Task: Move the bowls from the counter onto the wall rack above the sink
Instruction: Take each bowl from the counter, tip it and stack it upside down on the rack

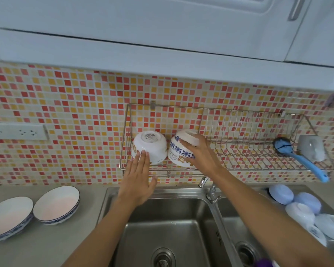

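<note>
Right hand (196,153) clamped over the upturned blue-patterned bowl (178,151), fingers curled across its foot ring, thumb under near the rim. Left hand (138,179) flat, fingers straight and together, tips touching the lower wall of the white bowl (149,146) just beside. Both bowls inverted, tilted toward the wall, resting on the left end of the wire wall rack (239,164), nearly touching each other.

Step in hand, by the look of it: settling a pair of bowls on the rack, one steadied, one being seated. Roughly part-way through the task: two shallow bowls (56,204) left on the desk (46,243) at far left, upright, rims touching. Next move likely calling for release of both bowls once stable on the wires, then a reach down-left for the shallow pair; wide, low shape probably needing a leaning or slotted placement further right on the rack.

Glossy, smooth bowls, ceramic or melamine, hard to tell; white one with a printed label on its base and small cartoon prints low on the wall, other with a blue floral band. Thin polished steel wire for the rack, open grid, slippery for round rims. Brushed stainless double sink (172,228) below, tap (210,189) between basins. Blue-handled brush (297,157) and grey cup (310,151) at the rack's right end. Pale blue and white crockery (305,211) piled at right. Small square mosaic tiles (66,97) in red, orange, cream behind.
</note>
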Demonstrator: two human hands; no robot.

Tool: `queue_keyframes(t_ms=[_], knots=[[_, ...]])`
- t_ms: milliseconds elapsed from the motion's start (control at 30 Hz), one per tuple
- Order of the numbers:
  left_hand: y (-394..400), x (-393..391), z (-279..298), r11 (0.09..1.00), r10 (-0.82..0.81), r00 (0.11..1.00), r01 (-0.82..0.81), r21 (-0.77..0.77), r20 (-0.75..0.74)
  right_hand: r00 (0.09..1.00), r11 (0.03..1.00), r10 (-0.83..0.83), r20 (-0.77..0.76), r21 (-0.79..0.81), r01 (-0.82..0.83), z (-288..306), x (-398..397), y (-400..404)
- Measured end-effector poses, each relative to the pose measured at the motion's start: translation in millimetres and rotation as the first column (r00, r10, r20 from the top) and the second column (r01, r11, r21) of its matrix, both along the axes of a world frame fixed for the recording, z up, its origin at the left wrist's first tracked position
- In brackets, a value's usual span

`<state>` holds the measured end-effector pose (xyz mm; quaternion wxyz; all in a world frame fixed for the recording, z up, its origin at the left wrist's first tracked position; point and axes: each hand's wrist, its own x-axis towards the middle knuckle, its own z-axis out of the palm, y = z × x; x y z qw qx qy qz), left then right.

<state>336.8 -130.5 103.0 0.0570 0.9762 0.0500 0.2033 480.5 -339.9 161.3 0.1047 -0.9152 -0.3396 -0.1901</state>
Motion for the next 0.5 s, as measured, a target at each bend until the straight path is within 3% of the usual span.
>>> queue_keyframes(t_ms=[233, 400, 500], knots=[[0.8, 0.4, -1.4, 1.0, -0.002, 1.0, 0.002, 0.005, 0.002, 0.998, 0.992, -0.009, -0.058, -0.127, 0.002, 6.5, 2.2, 3.3], [0.7, -1.0, 1.0, 1.0, 0.0, 1.0, 0.0, 0.028, -0.021, 0.992, 0.992, -0.04, -0.121, -0.122, 0.025, 7.6, 4.0, 3.0], [0.1, -1.3, 1.6, 1.0, 0.002, 1.0, -0.002, 0.025, -0.026, 0.967, 0.996, -0.09, -0.238, -0.04, 0.083, 6.2, 6.6, 4.1]])
